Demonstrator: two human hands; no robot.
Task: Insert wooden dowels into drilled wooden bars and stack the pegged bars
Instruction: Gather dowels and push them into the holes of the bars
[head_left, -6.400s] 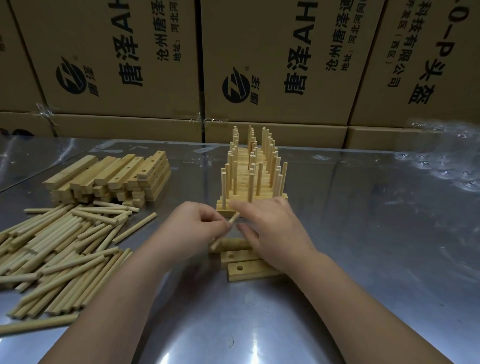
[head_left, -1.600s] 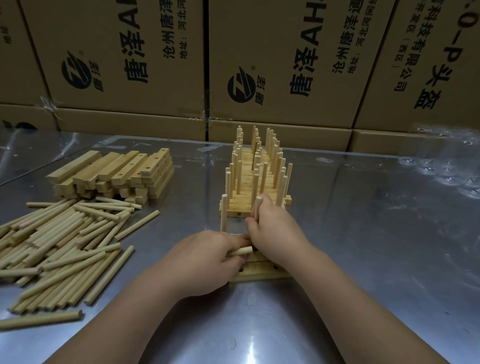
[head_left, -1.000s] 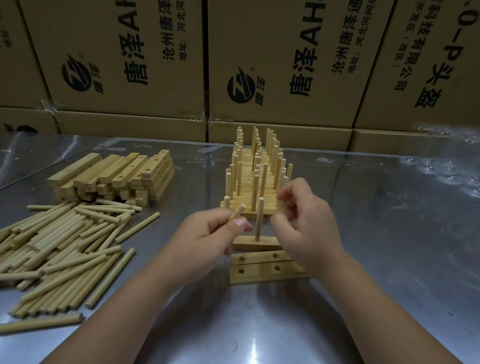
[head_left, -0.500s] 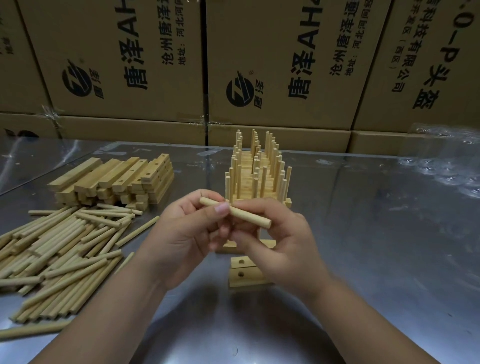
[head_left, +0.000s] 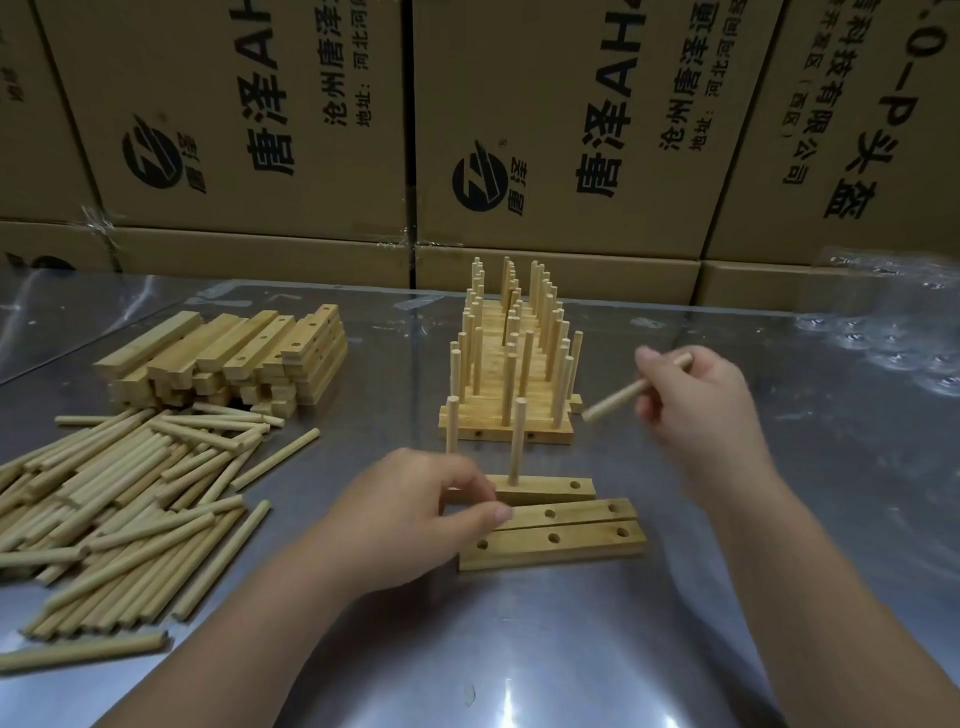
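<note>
Print on left cardboard box (head_left: 223, 119): round black logo (head_left: 153, 156), large "唐泽 AH", smaller "沧州唐泽", "地址:河北河间". The middle cardboard box (head_left: 571, 93) carries the same print. The right cardboard box (head_left: 779, 171) reads "有限公司", "头盔", "0-P"; small bracketed text, possibly "西区".

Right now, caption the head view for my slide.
Left hand grips a drilled bar with two dowels upright in it; right hand holds a third dowel beside the stack of pegged bars.

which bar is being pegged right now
Find the row of finished pegged bars on the steel table. Three loose bars lie in front; take the farthest bar, held by the left hand. Only it carries upright dowels; its neighbours are bare.
</note>
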